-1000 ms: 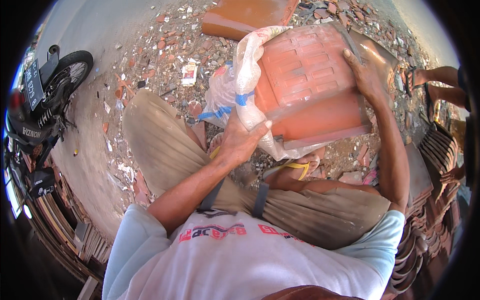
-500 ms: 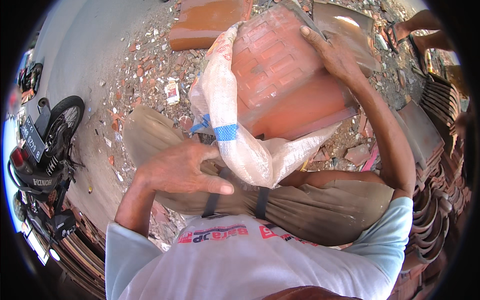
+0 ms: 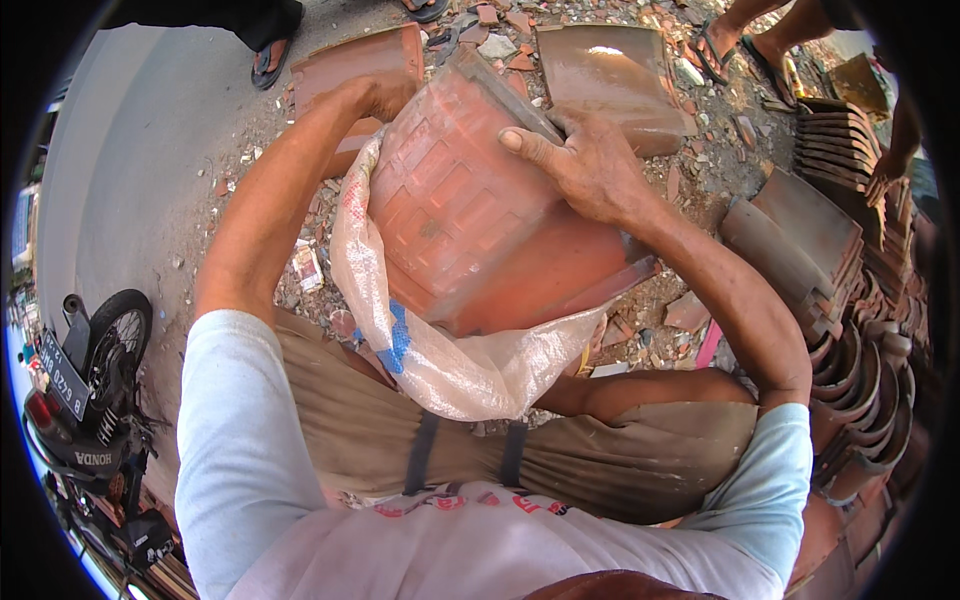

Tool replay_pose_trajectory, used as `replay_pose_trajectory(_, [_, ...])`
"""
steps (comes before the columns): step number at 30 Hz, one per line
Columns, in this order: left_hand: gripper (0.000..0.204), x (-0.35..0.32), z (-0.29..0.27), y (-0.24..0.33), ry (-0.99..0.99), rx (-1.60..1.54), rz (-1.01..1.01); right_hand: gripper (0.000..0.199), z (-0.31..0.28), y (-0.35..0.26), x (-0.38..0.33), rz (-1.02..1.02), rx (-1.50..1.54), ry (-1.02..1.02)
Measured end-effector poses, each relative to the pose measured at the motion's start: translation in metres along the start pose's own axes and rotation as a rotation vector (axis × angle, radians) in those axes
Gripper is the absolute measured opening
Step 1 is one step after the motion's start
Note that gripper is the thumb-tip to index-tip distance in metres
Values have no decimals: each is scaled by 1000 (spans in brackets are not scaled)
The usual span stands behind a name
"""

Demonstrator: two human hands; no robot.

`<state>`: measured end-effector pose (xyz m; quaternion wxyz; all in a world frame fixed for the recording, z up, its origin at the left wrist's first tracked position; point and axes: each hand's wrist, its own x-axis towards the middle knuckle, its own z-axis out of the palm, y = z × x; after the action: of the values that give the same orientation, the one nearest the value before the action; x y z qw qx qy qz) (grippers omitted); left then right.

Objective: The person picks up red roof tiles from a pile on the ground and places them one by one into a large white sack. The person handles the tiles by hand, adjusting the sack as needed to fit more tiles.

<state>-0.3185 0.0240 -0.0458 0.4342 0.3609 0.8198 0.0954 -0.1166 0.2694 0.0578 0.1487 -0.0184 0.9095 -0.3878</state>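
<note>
Right hand (image 3: 595, 170) gripping the edge of a red roof tile (image 3: 435, 215), white sack (image 3: 470, 375) around its near side; left hand (image 3: 388, 97) by the far corner, grip unclear

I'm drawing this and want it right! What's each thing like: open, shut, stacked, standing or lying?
Red roof tile: dusty, face mostly bare, held at its upper right edge
White sack: crumpled, around the tile's left and lower edges
Right grip: closed on the tile, thumb on top
Left grip: partly hidden, can't tell
Brown tile: lying down, shiny
Curved tiles: stacked
Motorbike: parked
</note>
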Motion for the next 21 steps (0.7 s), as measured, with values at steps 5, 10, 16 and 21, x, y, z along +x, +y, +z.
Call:
replay_pose_trajectory(5, [32,0,-36,31,522,-426,284,92,12,-26,-10,-81,10,-13])
replay_pose_trajectory(10, [32,-34,-34,19,798,-440,265,90,14,-35,13,-112,-25,-59])
replay_pose_trajectory(16, [32,-36,-39,45,712,-216,305,87,52,44,54,-181,42,125])
replay_pose_trajectory(21, [37,-4,27,107,983,96,453,70,50,69,58,-105,129,-35])
